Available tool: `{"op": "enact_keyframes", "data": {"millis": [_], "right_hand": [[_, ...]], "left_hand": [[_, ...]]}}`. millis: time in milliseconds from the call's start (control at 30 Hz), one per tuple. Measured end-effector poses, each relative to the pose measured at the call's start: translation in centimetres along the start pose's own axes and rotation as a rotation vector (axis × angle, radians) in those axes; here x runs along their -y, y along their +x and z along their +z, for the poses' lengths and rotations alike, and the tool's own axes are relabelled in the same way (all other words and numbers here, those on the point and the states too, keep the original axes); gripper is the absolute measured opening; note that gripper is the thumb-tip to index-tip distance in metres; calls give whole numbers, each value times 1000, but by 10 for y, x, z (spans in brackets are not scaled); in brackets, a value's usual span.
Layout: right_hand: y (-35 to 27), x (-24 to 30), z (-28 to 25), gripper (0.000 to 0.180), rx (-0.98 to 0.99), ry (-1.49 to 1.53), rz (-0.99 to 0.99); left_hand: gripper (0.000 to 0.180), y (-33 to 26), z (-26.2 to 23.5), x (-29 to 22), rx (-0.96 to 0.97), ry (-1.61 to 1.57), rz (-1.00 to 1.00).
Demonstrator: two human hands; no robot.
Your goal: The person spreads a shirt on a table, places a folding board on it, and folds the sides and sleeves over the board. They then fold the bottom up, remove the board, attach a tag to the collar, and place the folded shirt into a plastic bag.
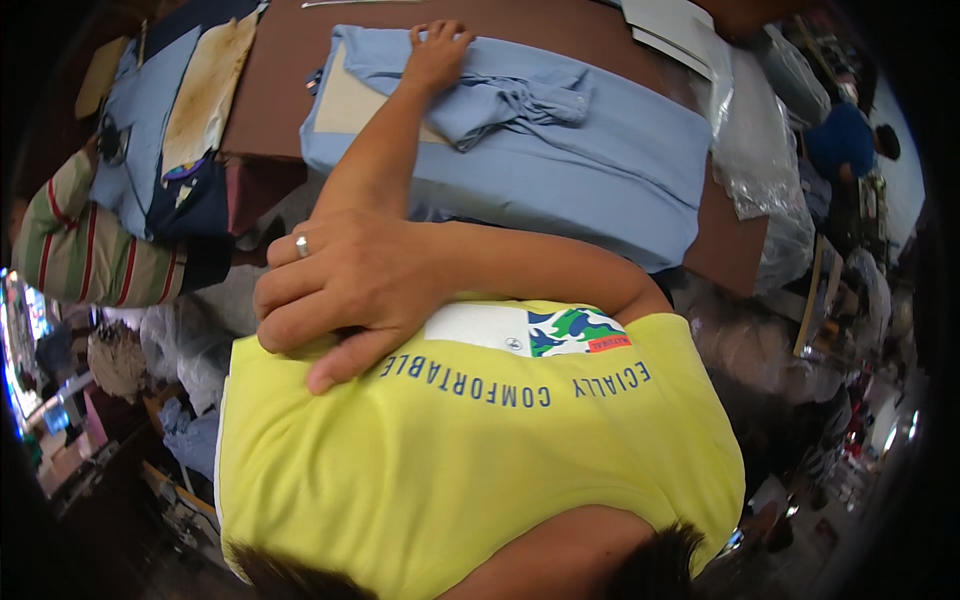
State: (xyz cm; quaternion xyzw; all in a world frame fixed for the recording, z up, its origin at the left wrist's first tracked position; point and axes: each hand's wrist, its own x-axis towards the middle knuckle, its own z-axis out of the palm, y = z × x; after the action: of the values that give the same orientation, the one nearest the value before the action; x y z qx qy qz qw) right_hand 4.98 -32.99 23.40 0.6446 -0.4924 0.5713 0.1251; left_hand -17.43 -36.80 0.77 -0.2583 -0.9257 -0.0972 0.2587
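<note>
A light blue long-sleeved shirt (620,150) lies spread over a table, with one sleeve (510,100) bunched across it. My left hand (438,52) rests on the shirt's far left part, fingers spread and holding nothing. Under the cloth on that side shows a flat beige panel (345,95). My right arm is folded across my chest. Wearing a ring, my right hand (345,275) has its bent fingers curled over my left upper arm, and the thumb lies against my yellow top (450,440). The fingertips are partly hidden.
The brown table (270,95) carries the shirt. White sheets (670,35) and clear plastic wrapping (750,150) are at its right end. On the left, a person in a striped shirt (95,240) is beside blue garments (145,120). Another person in blue (840,140) is far right.
</note>
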Motion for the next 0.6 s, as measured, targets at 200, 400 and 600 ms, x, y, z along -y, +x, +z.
{"op": "enact_keyframes", "data": {"millis": [200, 400, 600], "right_hand": [[-60, -4, -32, 32, 388, -349, 341], [-275, 81, -115, 40, 25, -74, 1585], [-426, 222, -125, 37, -768, -211, 2373]], "left_hand": [[45, -8, -12, 15, -94, -42, -151], [44, -115, -117, 73, -542, -42, -418], [50, -305, -74, 87, -93, -519, -1331]]}}
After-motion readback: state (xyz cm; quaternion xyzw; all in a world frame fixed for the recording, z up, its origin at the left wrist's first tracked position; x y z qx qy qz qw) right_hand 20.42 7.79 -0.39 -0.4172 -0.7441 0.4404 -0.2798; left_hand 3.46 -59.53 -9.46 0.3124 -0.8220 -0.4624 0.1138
